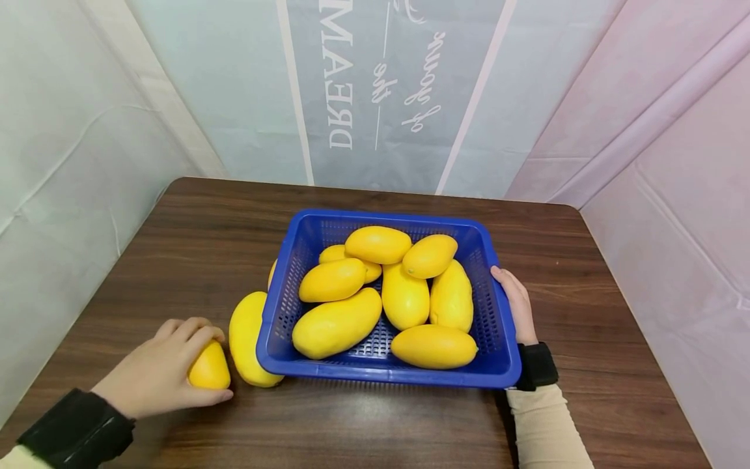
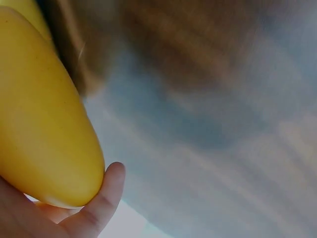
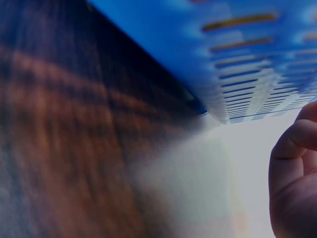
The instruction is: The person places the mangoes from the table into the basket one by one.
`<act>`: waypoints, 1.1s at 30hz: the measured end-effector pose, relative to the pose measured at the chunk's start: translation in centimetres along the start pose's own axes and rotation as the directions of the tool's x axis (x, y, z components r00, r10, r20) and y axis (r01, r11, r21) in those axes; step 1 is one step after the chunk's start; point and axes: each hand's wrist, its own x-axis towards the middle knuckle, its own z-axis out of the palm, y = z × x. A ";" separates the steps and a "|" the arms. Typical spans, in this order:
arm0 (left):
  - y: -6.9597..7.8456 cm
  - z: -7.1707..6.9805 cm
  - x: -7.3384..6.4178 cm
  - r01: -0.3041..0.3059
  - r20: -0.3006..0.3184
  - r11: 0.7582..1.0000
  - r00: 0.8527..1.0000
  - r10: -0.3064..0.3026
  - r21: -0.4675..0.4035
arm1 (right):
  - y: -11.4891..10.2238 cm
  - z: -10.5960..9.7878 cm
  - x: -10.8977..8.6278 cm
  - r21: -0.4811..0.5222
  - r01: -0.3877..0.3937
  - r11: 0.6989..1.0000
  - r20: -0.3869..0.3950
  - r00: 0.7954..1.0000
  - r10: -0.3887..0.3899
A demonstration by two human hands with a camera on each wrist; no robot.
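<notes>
In the head view my left hand (image 1: 170, 368) grips a yellow mango (image 1: 209, 367) at the left of the table. The left wrist view shows that mango (image 2: 47, 114) close up, a finger curving round its end. Several more mangoes lie inside a blue plastic basket (image 1: 389, 381) with slotted walls. My right hand (image 1: 518, 303) holds the basket's right side, thumb at the rim and the other fingers hidden below it. From the right wrist, bent fingers (image 3: 292, 153) appear beside the slotted basket wall (image 3: 242, 84).
A large mango (image 1: 249, 339) lies between my left hand and the basket, partly hidden by the rim. Another mango (image 1: 272, 273) peeks out behind it. Everything is on a dark wooden table (image 1: 545, 247), with a lettered cloth (image 1: 398, 98) hanging at its far edge.
</notes>
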 end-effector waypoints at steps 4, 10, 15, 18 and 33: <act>-0.3 -1.6 0.6 -0.016 -0.026 0.999 1.000 0.017 0.033 | 0.0 0.0 0.0 0.006 0.000 1.000 0.004 1.000 0.000; 0.4 -3.9 1.9 -0.037 -0.059 0.997 0.997 0.041 0.067 | -0.1 0.0 0.0 0.008 0.000 1.000 0.006 1.000 0.000; 1.4 -5.2 2.8 -0.057 -0.102 0.995 0.993 0.065 0.080 | -0.1 0.1 0.0 0.010 0.004 1.000 0.007 1.000 -0.004; 2.1 -5.6 3.3 -0.075 -0.135 0.993 0.987 0.087 0.090 | 0.0 0.1 0.0 0.009 0.003 1.000 0.002 1.000 -0.003; 7.5 -6.9 8.6 -0.341 -0.246 0.928 0.896 0.369 0.150 | -0.1 0.3 0.0 -0.006 0.008 1.000 -0.026 1.000 -0.008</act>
